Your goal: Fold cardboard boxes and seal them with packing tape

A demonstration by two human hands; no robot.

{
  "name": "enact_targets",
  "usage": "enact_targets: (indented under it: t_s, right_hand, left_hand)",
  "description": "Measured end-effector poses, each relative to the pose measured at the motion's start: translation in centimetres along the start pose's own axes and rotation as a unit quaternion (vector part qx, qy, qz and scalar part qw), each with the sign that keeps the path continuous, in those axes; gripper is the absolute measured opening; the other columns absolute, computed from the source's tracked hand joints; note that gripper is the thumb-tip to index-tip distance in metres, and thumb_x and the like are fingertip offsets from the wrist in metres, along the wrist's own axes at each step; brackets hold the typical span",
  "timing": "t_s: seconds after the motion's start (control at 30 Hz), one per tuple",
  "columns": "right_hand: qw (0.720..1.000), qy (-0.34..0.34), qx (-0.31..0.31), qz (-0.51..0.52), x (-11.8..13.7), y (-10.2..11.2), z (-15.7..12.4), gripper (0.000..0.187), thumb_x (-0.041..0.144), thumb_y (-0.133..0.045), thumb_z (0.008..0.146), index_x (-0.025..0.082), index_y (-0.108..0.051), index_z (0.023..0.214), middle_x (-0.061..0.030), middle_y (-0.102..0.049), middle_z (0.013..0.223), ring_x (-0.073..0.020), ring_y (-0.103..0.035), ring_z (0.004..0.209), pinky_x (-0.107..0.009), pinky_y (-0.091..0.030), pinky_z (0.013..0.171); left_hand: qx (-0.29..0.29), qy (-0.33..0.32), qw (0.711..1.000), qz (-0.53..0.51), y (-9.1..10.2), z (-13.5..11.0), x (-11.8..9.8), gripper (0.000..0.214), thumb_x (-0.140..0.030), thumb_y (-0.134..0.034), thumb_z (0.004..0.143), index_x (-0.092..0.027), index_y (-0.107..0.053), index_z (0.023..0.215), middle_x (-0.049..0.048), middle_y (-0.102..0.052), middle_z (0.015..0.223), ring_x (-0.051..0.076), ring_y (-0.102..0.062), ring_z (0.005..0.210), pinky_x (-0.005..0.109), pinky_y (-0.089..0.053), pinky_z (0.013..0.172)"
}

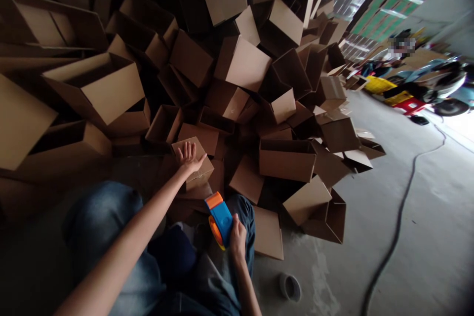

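Note:
My left hand (188,158) lies with fingers spread on the top of a small cardboard box (202,170) in front of my knees. A strip of tape shows on the near side of that box. In my right hand (237,237) is a blue and orange tape dispenser (223,218), gripped at its lower end with the fingers closed around it. The dispenser sits above my right knee, close to the box but apart from the left hand. The fingers' far side on the dispenser is hidden.
A large heap of cardboard boxes (244,64), many with open tops, spreads ahead and to the left. A grey cup-shaped thing (290,287) rests on the concrete floor. A dark hose or cable (402,207) runs along the right. Motorbikes (440,84) stand at the far right.

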State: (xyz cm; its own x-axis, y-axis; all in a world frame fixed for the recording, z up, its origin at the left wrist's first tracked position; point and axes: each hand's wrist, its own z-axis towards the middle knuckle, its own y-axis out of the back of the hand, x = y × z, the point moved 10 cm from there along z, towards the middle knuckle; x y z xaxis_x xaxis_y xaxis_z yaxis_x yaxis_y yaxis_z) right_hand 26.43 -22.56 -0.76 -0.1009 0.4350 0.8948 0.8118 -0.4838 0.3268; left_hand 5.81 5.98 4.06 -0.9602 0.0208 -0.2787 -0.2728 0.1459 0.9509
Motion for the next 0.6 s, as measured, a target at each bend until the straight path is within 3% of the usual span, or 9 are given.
enact_targets:
  t_s: [0.17,0.37,0.53,0.6]
  right_hand:
    - [1.0,0.013,0.0,-0.005,0.3,-0.3,0.0,0.063,0.085,-0.035,0.074,0.025,-0.03,0.056,0.005,-0.025,0.055,-0.0106,-0.025,0.053,-0.027,-0.022,0.05]
    - [1.0,0.017,-0.01,-0.014,0.5,0.0,-0.1,0.063,0.085,-0.034,0.074,0.026,-0.03,0.055,0.0049,-0.024,0.054,-0.011,-0.024,0.052,-0.028,-0.022,0.048]
    - [1.0,0.012,-0.009,-0.016,0.4,0.0,0.0,0.064,0.086,-0.034,0.073,0.025,-0.03,0.055,0.005,-0.024,0.054,-0.0108,-0.024,0.052,-0.028,-0.021,0.049]
    - [1.0,0.013,-0.007,-0.018,0.5,0.0,0.0,0.064,0.086,-0.034,0.073,0.025,-0.031,0.055,0.0051,-0.025,0.054,-0.0108,-0.024,0.052,-0.028,-0.021,0.049]
  left_hand:
    - [-0.087,-0.018,0.996,0.018,2.3,-0.4,-0.2,0.084,-0.059,-0.028,0.096,-0.004,-0.013,0.157,0.0157,-0.004,0.165,0.029,0.009,0.153,0.057,0.011,0.12]
    - [-0.037,-0.003,0.999,0.025,1.5,-0.4,0.6,0.085,-0.06,-0.032,0.094,-0.003,-0.018,0.156,0.0176,-0.005,0.164,0.031,0.004,0.153,0.058,0.009,0.12]
    - [-0.082,-0.026,0.996,0.009,3.2,-1.9,-0.5,0.084,-0.059,-0.024,0.096,0.0,-0.014,0.156,0.0168,-0.003,0.164,0.03,0.003,0.153,0.059,0.007,0.12]
    - [-0.074,-0.035,0.997,0.014,3.0,-3.1,-1.0,0.081,-0.055,-0.022,0.097,0.001,-0.016,0.155,0.0168,-0.006,0.164,0.028,0.0,0.154,0.057,0.007,0.121]
